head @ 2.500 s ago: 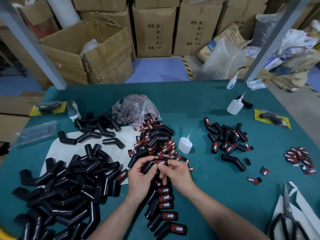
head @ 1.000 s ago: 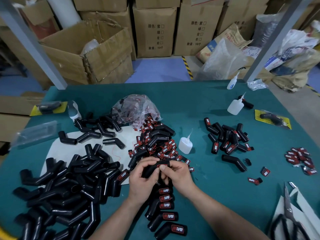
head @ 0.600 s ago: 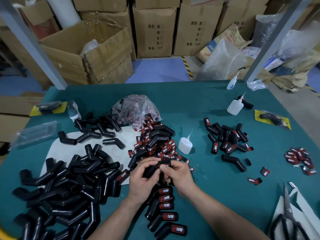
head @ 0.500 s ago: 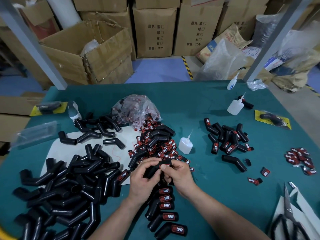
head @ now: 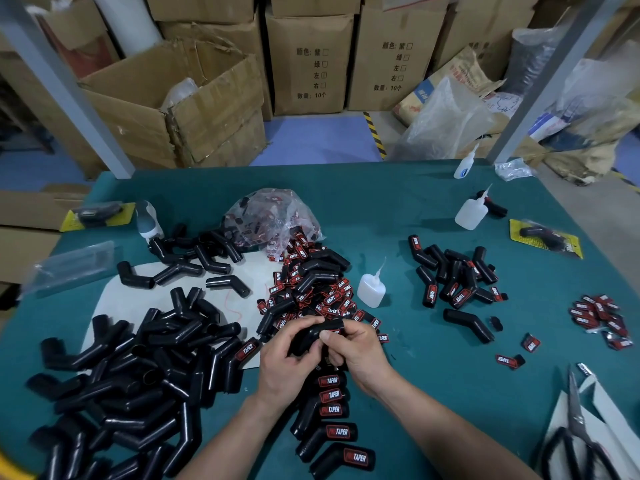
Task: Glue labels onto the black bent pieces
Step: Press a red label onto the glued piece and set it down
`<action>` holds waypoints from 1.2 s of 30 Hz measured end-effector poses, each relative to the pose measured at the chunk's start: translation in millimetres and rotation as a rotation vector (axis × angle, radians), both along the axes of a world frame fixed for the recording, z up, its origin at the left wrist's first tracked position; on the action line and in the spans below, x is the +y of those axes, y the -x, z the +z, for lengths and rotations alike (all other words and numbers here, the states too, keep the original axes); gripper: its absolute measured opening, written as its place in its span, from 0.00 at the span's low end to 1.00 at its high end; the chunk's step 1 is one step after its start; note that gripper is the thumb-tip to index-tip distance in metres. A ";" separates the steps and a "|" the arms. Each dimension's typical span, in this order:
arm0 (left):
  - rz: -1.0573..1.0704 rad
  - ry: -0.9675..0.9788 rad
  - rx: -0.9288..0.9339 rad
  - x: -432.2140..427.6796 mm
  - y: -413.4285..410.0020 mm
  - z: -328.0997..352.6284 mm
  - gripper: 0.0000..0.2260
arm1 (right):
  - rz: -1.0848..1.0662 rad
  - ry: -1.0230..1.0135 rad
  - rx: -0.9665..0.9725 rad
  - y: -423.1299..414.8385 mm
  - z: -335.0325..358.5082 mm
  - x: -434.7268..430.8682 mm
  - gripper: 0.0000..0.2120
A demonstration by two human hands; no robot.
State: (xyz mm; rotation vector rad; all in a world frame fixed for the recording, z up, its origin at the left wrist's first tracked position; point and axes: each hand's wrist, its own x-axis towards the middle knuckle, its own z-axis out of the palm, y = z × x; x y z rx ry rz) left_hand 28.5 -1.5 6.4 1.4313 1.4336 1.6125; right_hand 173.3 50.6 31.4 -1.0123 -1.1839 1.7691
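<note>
Both hands hold one black bent piece [head: 309, 337] just above the green table. My left hand [head: 285, 362] grips its left end. My right hand [head: 356, 355] curls round its right end, thumb pressing on top where the label sits mostly hidden. Red and black labels [head: 325, 299] lie in a loose heap right behind my hands. A row of labelled bent pieces [head: 332, 424] runs from below my hands toward me. A big pile of plain bent pieces [head: 138, 368] fills the left. A small glue bottle [head: 371, 287] stands just right of the label heap.
More labelled pieces [head: 453, 277] lie at the right, with another label heap [head: 601, 318] beyond. Scissors [head: 576, 434] lie at the lower right on white paper. Two more glue bottles [head: 471, 213] stand at the back right. A plastic bag of labels [head: 273, 218] sits behind the heap.
The label my right hand held at the piece's end is now pressed down under its thumb. Both hands drew slightly closer around the piece and turned it a little.
</note>
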 end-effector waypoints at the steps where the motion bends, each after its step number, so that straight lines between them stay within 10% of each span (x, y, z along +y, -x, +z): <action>1: -0.003 -0.005 0.013 -0.7 -0.3 0.0 0.20 | -0.008 0.015 0.011 0.3 0.2 -0.6 0.08; 28: 0.066 0.009 -0.156 3.2 -0.3 2.7 0.14 | -0.067 -0.011 -0.025 -1.8 0.6 6.8 0.05; 36: 0.021 -0.072 0.085 3.6 1.9 1.2 0.08 | -0.040 -0.062 -0.076 -3.1 0.9 4.1 0.11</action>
